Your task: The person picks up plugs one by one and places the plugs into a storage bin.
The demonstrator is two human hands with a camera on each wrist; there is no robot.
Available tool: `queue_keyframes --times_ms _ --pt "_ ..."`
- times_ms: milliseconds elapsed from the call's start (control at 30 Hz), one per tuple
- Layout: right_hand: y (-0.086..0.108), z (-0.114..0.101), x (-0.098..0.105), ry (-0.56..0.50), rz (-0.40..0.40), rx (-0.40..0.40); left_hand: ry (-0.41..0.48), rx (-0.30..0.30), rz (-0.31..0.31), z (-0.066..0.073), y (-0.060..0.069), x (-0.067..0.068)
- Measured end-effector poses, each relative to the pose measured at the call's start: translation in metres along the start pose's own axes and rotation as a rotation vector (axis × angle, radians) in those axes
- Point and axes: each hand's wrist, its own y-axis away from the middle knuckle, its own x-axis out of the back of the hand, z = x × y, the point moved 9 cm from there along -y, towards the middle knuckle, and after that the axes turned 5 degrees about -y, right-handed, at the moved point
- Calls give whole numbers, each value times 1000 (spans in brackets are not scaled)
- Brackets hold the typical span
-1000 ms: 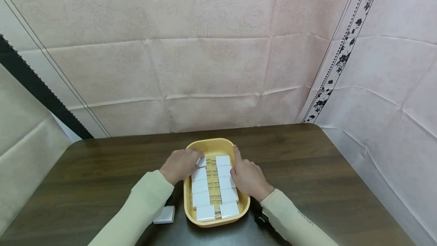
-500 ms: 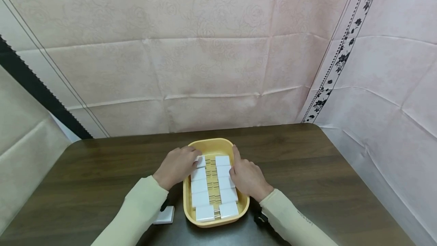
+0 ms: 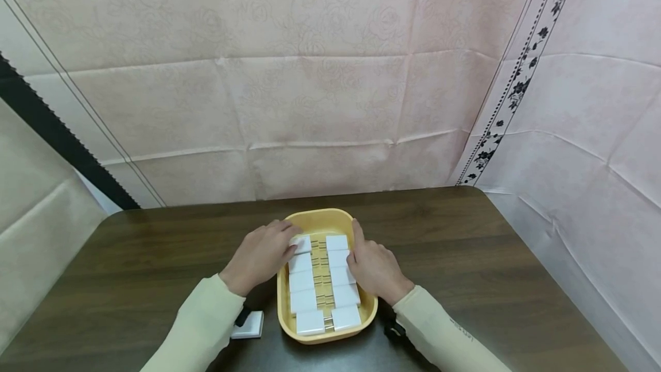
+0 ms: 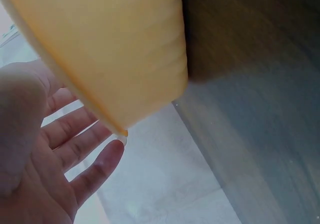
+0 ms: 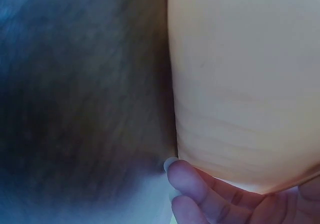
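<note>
A yellow plastic tray (image 3: 325, 221) sits on the table, bearing two columns of flat white rectangular blocks. My left hand (image 3: 260, 254) hovers at the tray's far left rim, its fingers loosely spread beside the farthest white block (image 3: 303, 244) of the left column. In the left wrist view those fingers are apart, curving along the tray's outer edge without a grip. On the other side, my right hand (image 3: 377, 268) holds the right rim, index finger stretched along it. The right wrist view shows curled fingertips (image 5: 187, 181) against the outside of the tray wall; the thumb is hidden there.
One more white block (image 3: 249, 326) lies on the brown wooden table (image 3: 465, 280), left of the tray and partly behind the left wrist. Pale patterned cloth (image 3: 310, 102) hangs behind the table and at both sides.
My left hand has drawn back leftward off the farthest left block, its fingers loosening, and more of that block shows. The right hand and the tray stay practically still.
</note>
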Motion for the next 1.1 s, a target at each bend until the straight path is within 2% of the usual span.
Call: queue_keyframes --times_ms 167,433,667,1000,1100 --pt "0 1 0 -3 -2 -2 15 0 44 -2 7 10" --pt "0 1 -1 2 8 9 43 19 70 -5 16 20" --pt "0 0 0 6 9 16 78 86 69 -16 24 25" --pt "0 0 1 0 0 10 97 188 0 -40 36 25" --pt "0 1 0 -1 -4 5 107 218 -55 -49 41 21"
